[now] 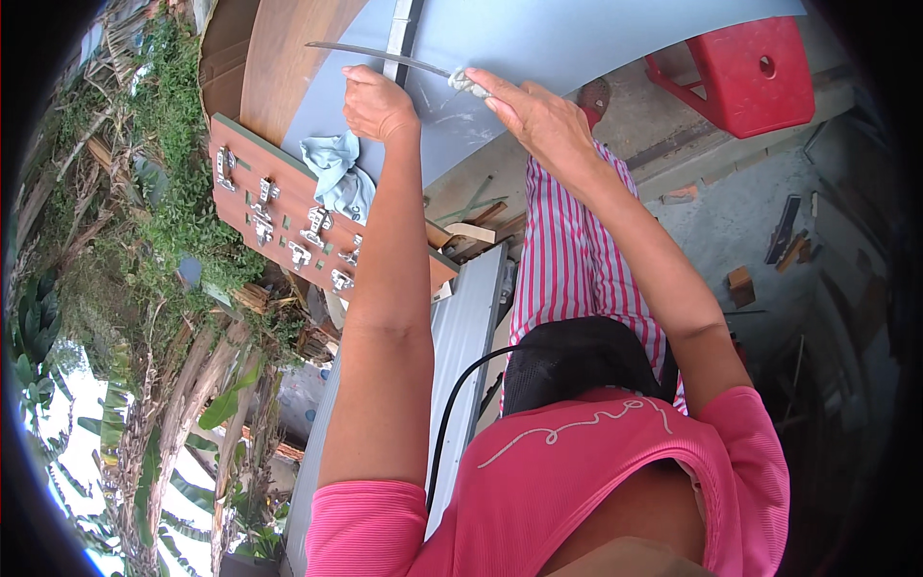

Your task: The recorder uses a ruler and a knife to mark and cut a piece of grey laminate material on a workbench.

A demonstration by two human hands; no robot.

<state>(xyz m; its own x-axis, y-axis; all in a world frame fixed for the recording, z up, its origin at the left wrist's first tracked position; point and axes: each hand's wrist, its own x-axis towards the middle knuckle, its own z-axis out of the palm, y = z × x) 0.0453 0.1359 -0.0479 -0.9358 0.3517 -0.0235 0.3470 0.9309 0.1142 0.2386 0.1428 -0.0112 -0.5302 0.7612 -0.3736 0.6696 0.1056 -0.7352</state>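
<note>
In my right hand is the pale, wrapped handle of a long, thin, slightly curved metal blade. The index finger lies stretched along the handle. The blade points left and crosses over a narrow grey metal bar on the light grey tabletop. Just below the blade, my left hand is closed beside the bar's near part. What its curled fingers hold, if anything, is hidden. A light blue cloth lies crumpled by my left forearm at the table's edge.
A reddish-brown board carries several metal hinges, left of my forearm. Wood-patterned sheet borders the grey top. A red plastic stool is at the right. Corrugated metal runs below the table, and plants fill the left.
</note>
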